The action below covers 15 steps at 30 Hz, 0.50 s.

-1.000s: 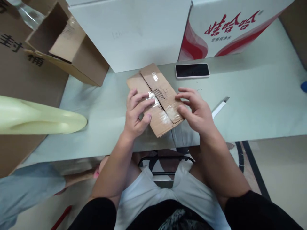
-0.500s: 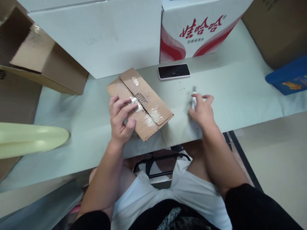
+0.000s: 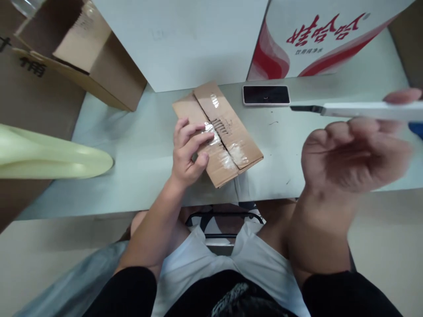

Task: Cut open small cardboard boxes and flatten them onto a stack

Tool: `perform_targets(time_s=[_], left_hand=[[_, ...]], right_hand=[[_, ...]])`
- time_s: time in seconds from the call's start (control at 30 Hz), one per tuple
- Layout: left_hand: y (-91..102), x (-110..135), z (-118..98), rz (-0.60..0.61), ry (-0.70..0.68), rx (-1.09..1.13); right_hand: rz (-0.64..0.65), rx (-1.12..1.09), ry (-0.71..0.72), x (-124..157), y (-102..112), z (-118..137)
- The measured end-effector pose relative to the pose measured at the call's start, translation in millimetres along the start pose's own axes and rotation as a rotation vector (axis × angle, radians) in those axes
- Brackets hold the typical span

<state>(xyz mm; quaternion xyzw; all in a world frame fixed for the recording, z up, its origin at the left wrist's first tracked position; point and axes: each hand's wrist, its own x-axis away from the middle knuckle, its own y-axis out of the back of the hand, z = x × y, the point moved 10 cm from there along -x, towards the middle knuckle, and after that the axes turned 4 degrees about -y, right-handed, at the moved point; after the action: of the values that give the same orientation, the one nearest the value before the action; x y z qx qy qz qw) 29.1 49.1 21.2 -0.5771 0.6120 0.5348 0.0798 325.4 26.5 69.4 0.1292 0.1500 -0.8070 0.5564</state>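
Note:
A small brown cardboard box (image 3: 228,127) lies at an angle on the table, with clear tape across its dark centre slit. My left hand (image 3: 191,154) rests on its left side, fingers spread over the tape and flap, not wrapped round it. Raised high at the right, close to the camera, my right hand (image 3: 357,154) grips a white-handled utility knife (image 3: 370,111). The knife is held level, its dark blade out and pointing left. The thumb presses on the handle from above, and the fingers curl below it.
A phone (image 3: 266,95) lies behind the box, in front of large white cartons (image 3: 198,48) with red print. An open cardboard box (image 3: 109,66) stands at the left, near a pale green rounded object (image 3: 59,154). The table's front edge runs close to my lap.
My right hand has lifted the utility knife off the table and up to the right, turning palm up. My left hand stays on the box. The view has shifted a little.

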Motion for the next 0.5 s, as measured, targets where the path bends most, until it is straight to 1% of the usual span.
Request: perform_targets(time_s=[0.07,0.13,0.2,0.27,0.3,0.33,0.43,0.5], left_hand=[[-1.3,-0.1,1.0,0.012,0.017,-0.013],[-1.4,-0.8,-0.1,0.011,0.010,0.000],[-0.5,-1.7,-3.0,0.000,-0.020,0.031],[0.4,-2.0,-5.2,-0.008,-0.044,0.045],[0.9,-2.0,-5.7,-0.010,-0.049,0.045],[1.3,-1.8,-5.9,-0.012,-0.050,0.044],[2.9,-0.6,-5.8,-0.017,-0.044,0.053],[3.2,0.3,-4.6,-0.011,-0.030,0.063]], right_hand=[[-0.016,-0.048,0.036,7.3,-11.4,12.6],[0.030,-0.080,0.033,15.6,-29.4,20.8],[0.147,-0.076,-0.042,25.0,-51.0,22.4],[0.276,-0.008,-0.148,35.9,-68.5,19.1],[0.314,0.049,-0.165,40.3,-72.7,19.3],[0.320,0.116,-0.146,42.8,-73.5,21.8],[0.302,0.302,-0.028,44.7,-73.9,29.7],[0.371,0.382,-0.022,46.0,-82.4,24.5]])
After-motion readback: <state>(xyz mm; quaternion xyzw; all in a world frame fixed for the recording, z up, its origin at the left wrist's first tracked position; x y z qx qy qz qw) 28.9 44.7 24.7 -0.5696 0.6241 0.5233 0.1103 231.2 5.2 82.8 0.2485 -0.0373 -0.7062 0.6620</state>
